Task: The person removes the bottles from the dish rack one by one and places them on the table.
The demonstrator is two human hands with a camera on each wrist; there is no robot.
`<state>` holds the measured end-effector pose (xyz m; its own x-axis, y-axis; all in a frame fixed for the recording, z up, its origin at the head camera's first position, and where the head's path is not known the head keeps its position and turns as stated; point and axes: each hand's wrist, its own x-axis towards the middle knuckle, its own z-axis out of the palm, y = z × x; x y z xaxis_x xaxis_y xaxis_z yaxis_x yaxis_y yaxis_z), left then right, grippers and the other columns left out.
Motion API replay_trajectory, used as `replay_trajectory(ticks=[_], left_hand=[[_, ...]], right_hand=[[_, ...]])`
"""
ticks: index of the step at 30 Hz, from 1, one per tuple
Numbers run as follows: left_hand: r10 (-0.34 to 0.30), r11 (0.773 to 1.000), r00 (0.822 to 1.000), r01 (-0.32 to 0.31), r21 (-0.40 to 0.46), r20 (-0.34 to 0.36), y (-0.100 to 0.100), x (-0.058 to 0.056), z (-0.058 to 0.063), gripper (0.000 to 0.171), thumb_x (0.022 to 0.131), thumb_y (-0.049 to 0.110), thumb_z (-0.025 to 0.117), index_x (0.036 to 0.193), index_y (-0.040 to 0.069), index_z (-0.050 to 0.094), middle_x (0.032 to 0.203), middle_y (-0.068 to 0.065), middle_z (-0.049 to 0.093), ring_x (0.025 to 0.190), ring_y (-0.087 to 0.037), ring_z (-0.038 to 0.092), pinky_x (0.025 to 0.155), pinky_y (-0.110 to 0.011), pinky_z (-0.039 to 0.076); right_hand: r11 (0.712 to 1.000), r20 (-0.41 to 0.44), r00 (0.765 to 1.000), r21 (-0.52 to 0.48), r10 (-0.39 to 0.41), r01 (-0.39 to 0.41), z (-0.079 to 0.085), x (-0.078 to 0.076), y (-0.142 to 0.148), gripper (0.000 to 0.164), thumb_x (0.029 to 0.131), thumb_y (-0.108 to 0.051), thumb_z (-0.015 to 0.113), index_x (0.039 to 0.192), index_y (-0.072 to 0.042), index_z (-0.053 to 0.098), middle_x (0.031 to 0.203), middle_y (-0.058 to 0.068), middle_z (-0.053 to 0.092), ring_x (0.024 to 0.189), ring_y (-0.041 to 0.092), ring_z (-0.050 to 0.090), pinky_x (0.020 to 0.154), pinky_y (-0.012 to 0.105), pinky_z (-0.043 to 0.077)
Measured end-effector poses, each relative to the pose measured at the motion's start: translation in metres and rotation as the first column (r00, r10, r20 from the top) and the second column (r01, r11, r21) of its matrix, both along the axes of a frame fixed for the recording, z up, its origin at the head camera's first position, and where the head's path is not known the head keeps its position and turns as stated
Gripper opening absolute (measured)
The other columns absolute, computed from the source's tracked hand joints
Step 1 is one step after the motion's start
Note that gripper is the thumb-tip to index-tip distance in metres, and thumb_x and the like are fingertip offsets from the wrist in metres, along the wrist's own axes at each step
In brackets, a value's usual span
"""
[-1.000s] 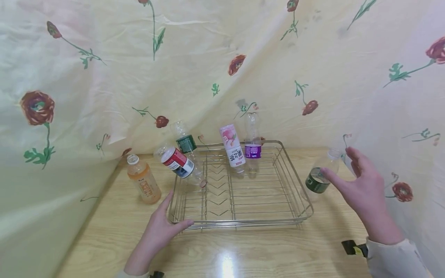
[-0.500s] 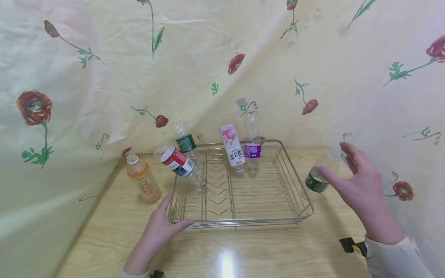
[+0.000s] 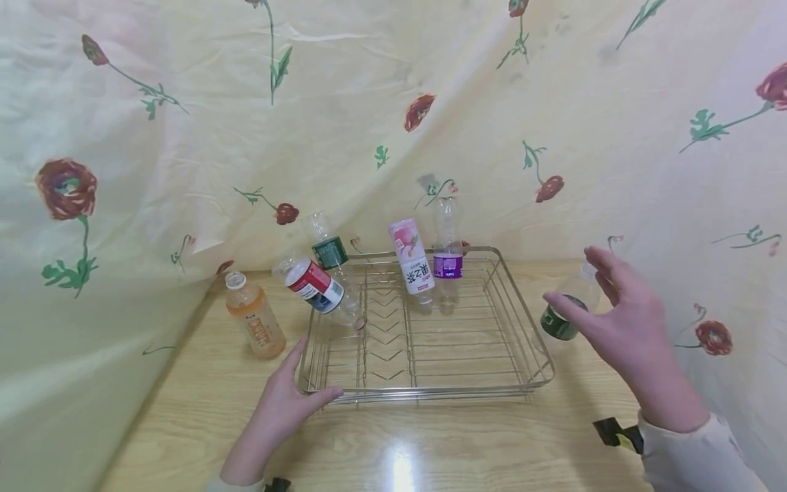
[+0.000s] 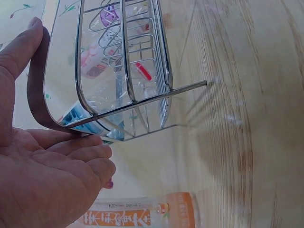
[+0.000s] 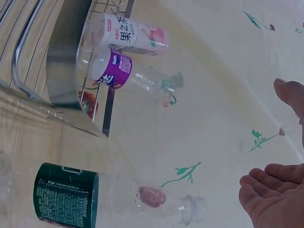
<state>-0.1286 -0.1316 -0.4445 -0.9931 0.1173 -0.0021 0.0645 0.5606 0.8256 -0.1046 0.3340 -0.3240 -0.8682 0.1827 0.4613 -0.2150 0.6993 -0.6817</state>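
My left hand (image 3: 277, 406) rests at the near left corner of a wire dish rack (image 3: 424, 393), thumb and forefinger spread along its two sides. In the left wrist view its fingers (image 4: 90, 156) lie fairly straight beside the rack's rim (image 4: 35, 90). To the right of the rack stands a clear plastic bottle with a green label (image 3: 558, 326). My right hand (image 3: 633, 328) is beside it, thumb and fingers spread apart, partly covering the bottle in the head view. The right wrist view shows a gap between this hand (image 5: 278, 190) and the bottle (image 5: 65, 195).
Inside the rack lean a pink-and-white bottle (image 3: 410, 260), a purple-labelled bottle (image 3: 447, 266), a red-and-blue-labelled bottle (image 3: 316, 287) and another green-labelled bottle (image 3: 330, 253). An orange-tinted bottle (image 3: 257, 324) stands left of the rack. A flowered cloth (image 3: 344, 123) hangs behind the wooden table (image 3: 473, 444).
My right hand has moved a little leftward and up, now overlapping more of the green-labelled bottle in the head view. The left hand, rack and bottles stay in place.
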Motion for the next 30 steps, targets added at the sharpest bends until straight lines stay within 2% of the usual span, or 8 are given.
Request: replay_trajectory(ticks=[3, 9, 17, 24, 30], left_hand=[[0.001, 1.000, 1.000, -0.001, 0.002, 0.004, 0.001, 0.000, 0.000, 0.120, 0.072, 0.058, 0.087, 0.162, 0.009, 0.024, 0.163, -0.019, 0.025, 0.146, -0.044, 0.023, 0.114, -0.063, 0.026], [0.001, 1.000, 1.000, -0.001, -0.003, 0.007, 0.001, -0.001, -0.001, 0.120, 0.072, 0.059, 0.086, 0.162, 0.010, 0.024, 0.163, -0.019, 0.025, 0.146, -0.045, 0.023, 0.113, -0.063, 0.027], [0.002, 1.000, 1.000, -0.002, -0.007, 0.002, 0.001, 0.000, -0.002, 0.119, 0.073, 0.057, 0.087, 0.162, 0.010, 0.024, 0.163, -0.020, 0.025, 0.146, -0.045, 0.023, 0.113, -0.063, 0.027], [-0.003, 1.000, 1.000, 0.003, -0.005, 0.006, 0.001, 0.000, -0.003, 0.119, 0.073, 0.059, 0.086, 0.162, 0.010, 0.024, 0.163, -0.020, 0.025, 0.146, -0.045, 0.023, 0.114, -0.063, 0.026], [-0.008, 1.000, 1.000, 0.008, 0.003, -0.003, 0.000, 0.000, -0.001, 0.118, 0.075, 0.058, 0.085, 0.162, 0.008, 0.023, 0.163, -0.020, 0.024, 0.147, -0.045, 0.022, 0.115, -0.061, 0.025]], right_hand=[[1.000, -0.012, 1.000, 0.019, 0.014, -0.013, 0.001, -0.001, -0.004, 0.093, 0.080, -0.028, 0.090, 0.157, -0.015, 0.040, 0.155, 0.005, 0.044, 0.139, 0.029, 0.044, 0.101, 0.006, 0.034], [0.998, -0.075, 0.996, 0.047, 0.054, -0.050, 0.000, -0.007, -0.014, 0.090, 0.076, -0.020, 0.093, 0.152, -0.007, 0.046, 0.150, 0.011, 0.049, 0.134, 0.033, 0.049, 0.104, 0.013, 0.038], [0.995, -0.079, 0.993, 0.056, 0.083, -0.079, -0.003, -0.011, -0.024, 0.089, 0.077, -0.020, 0.093, 0.152, -0.006, 0.046, 0.149, 0.013, 0.050, 0.132, 0.035, 0.050, 0.102, 0.011, 0.038], [0.994, -0.053, 0.994, 0.058, 0.092, -0.089, 0.000, -0.015, -0.029, 0.089, 0.078, -0.023, 0.092, 0.151, -0.006, 0.046, 0.149, 0.012, 0.049, 0.132, 0.033, 0.050, 0.102, 0.011, 0.039], [0.993, -0.009, 0.994, 0.045, 0.107, -0.107, 0.005, -0.022, -0.034, 0.090, 0.079, -0.029, 0.091, 0.152, -0.005, 0.045, 0.150, 0.013, 0.048, 0.134, 0.034, 0.048, 0.106, 0.019, 0.040]])
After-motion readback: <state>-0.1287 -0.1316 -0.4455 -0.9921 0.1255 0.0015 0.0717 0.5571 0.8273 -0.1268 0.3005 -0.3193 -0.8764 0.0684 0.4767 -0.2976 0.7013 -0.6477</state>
